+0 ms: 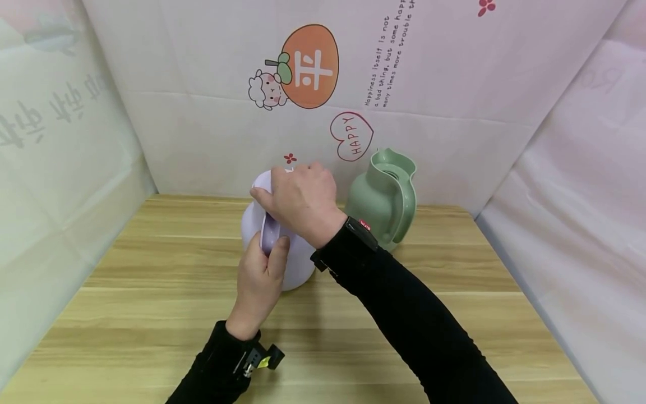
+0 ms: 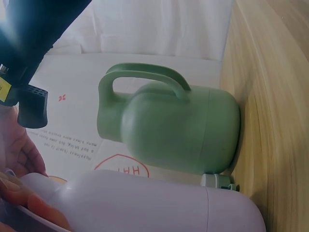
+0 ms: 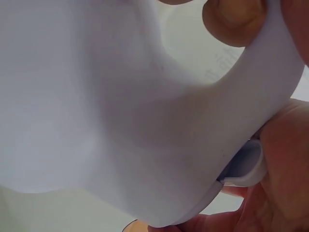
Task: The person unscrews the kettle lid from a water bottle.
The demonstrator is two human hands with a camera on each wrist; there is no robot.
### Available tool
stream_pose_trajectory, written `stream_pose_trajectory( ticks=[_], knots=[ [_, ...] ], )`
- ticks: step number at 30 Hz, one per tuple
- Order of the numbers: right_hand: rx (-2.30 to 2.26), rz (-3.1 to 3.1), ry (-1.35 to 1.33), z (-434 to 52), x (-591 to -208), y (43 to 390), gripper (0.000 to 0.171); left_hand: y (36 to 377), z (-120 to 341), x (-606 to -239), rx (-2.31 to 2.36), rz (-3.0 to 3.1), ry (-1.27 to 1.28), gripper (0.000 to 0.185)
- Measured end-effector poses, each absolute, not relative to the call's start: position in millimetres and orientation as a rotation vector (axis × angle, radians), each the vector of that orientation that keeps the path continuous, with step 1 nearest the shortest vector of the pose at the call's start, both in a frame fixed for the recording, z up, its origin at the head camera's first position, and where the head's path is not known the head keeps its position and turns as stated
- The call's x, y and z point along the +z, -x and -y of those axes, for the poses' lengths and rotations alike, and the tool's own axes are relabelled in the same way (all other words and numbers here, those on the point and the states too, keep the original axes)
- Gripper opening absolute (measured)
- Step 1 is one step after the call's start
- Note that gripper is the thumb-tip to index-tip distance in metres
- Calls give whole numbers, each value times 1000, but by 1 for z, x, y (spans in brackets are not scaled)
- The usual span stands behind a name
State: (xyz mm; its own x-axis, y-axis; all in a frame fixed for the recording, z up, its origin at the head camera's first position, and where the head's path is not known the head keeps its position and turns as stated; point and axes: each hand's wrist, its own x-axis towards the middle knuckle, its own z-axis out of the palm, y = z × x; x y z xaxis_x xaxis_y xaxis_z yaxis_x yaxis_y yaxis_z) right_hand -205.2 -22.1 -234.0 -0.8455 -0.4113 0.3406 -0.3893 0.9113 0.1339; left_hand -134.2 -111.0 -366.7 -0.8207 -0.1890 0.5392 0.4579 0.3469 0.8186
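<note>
— Where are you standing with the lilac jug (image 1: 292,264) right now?

— It is sitting upright on the wooden worktop (image 1: 151,292), just in front of me, with the green jug (image 1: 383,196) close behind it to the right, against the printed backdrop (image 1: 202,112). My left hand (image 1: 259,283) is curling round the lilac handle (image 1: 267,233) — thumb lying along it — and steadying the body.

— And the other one?

— My right hand (image 1: 303,202) is closing over the top, fingers wrapping the lid (image 1: 262,182) from above. The wrist view is showing fingertips (image 3: 234,17) pressing on lilac plastic.

— So is the lid coming off or going on?

— I cannot tell; the hand is hiding the seam. I am judging that the lid is seated on the neck, so the grip is made and the turning or lifting is what is left. The green one is standing untouched, nothing near it.
</note>
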Motion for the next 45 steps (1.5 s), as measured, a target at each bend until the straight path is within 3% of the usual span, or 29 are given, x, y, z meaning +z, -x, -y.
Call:
stream_pose_trajectory(
  ticks=[26,45],
  knots=[
    [2,2574,-956,1,-235,222,48,133,110,-367,-1517,2044,233,22],
    [154,2653,-1132,-10,-229,234,53,132,108,-367,-1621,1992,291,18]
  ],
)
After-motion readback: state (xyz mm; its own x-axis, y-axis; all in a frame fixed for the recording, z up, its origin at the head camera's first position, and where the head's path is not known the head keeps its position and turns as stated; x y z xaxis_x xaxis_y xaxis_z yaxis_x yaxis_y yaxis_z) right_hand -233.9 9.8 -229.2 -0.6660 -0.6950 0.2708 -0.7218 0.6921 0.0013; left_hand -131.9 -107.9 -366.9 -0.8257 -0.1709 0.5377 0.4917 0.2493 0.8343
